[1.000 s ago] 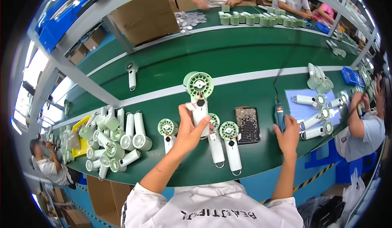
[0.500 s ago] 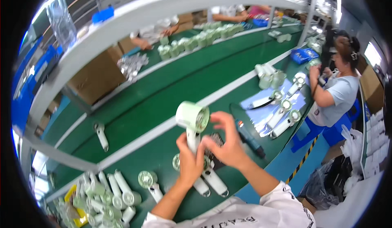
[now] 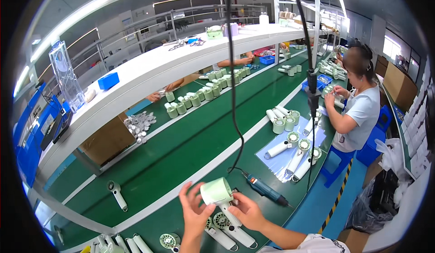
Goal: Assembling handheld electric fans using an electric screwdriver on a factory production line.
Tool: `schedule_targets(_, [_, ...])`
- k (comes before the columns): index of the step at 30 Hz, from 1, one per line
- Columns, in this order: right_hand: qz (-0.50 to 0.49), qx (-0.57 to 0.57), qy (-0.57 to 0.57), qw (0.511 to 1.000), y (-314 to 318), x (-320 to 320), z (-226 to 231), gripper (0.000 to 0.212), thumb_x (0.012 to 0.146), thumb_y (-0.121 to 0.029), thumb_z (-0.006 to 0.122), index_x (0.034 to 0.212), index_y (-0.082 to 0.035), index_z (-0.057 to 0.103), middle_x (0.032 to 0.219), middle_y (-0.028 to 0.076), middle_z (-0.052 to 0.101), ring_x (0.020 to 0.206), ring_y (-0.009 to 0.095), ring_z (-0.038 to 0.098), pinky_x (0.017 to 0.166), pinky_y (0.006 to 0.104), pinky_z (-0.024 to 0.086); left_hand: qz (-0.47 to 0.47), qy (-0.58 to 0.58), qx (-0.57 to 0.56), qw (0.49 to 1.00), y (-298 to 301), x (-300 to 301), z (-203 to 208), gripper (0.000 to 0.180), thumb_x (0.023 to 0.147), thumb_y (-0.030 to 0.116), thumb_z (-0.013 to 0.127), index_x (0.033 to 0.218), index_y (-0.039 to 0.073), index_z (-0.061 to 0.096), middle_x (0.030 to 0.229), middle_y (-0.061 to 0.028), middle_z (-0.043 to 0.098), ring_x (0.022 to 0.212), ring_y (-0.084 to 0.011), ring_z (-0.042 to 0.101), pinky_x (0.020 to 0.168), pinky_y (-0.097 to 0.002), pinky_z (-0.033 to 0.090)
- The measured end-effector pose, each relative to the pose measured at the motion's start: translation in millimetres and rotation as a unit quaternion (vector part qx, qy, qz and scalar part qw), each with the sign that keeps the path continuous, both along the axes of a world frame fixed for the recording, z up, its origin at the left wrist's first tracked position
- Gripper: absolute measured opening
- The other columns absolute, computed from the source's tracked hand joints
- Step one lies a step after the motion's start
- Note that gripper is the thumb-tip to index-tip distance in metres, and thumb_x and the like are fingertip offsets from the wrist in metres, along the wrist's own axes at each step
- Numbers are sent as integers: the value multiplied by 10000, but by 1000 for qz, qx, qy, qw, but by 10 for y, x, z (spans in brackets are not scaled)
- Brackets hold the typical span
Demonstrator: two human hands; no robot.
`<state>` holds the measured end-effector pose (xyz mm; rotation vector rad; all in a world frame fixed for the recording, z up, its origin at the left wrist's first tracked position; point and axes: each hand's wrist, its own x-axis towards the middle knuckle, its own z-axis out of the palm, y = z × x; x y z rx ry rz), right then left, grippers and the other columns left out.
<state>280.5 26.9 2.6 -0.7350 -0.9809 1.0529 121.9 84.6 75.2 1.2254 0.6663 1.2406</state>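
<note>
A handheld fan (image 3: 214, 192) with a pale green round head and white handle is between my hands, its head tilted up to the left. My left hand (image 3: 194, 212) cups the side of the head, with its fingers curved around it and the thumb below. From the other side, my right hand (image 3: 248, 211) grips the fan near the neck, thumb along the white handle. Beneath them two more fans lie on the green bench, one with an open grille (image 3: 221, 220). An electric screwdriver (image 3: 265, 190) rests on the bench, right of my hands.
Several fans lie on a blue sheet (image 3: 267, 152) to the right. More fans (image 3: 136, 243) crowd the near left edge, and a single fan (image 3: 118, 195) lies on the green belt. Black cables (image 3: 232, 94) hang down ahead. A co-worker (image 3: 355, 103) sits at the right.
The view has tilted upward, so my hands appear lower. My left hand has shifted from the handle to the fan's head, and my right hand, open before, has closed on the fan.
</note>
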Motion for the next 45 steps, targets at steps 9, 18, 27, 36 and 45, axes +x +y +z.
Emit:
schedule_targets(9, [71, -66, 8, 995, -509, 245, 260, 786, 876, -52, 763, 1535, -99, 338, 1426, 86, 481, 1294, 194, 509, 1051, 350, 468, -183, 105, -100, 972, -345, -77, -54, 764, 706, -6, 863, 1371, 3, 487, 1363, -158, 533, 1235, -287, 574, 991, -443, 550])
schedule_targets(18, [20, -84, -134, 987, -245, 500, 597, 795, 797, -134, 853, 1467, -16, 441, 1383, 109, 539, 1125, 155, 612, 898, 298, 538, -154, 34, -74, 985, -140, 199, -71, 808, 716, 255, 899, 1374, -4, 507, 1300, -117, 586, 1194, -229, 588, 1019, -366, 488])
schedule_targets(27, [125, -104, -302, 939, -322, 406, 608, 587, 961, -92, 670, 1496, -38, 434, 1305, 88, 578, 994, 123, 625, 804, 271, 531, -33, -198, -149, 968, -52, -286, -245, 734, 893, 158, 744, 1500, 81, 340, 1450, -133, 494, 1287, -324, 560, 1016, -454, 544])
schedule_targets(36, [-129, 34, -179, 975, -993, 936, 724, 580, 1032, -367, 557, 1442, 29, 449, 1229, 153, 613, 827, 145, 613, 562, 225, 458, -232, -170, -42, 957, -502, 37, 169, 911, 793, 111, 826, 1527, 51, 290, 1505, -253, 389, 1342, -444, 477, 1038, -615, 483])
schedule_targets(45, [-340, 60, 178, 921, 1047, 1395, 969, 416, 1063, -355, 508, 1305, -16, 511, 1204, 112, 642, 697, 52, 424, 579, 208, 370, -116, -109, -116, 980, -634, -361, -418, 437, 870, 77, 725, 1239, -77, 548, 1147, -218, 672, 1033, -339, 679, 923, -476, 547])
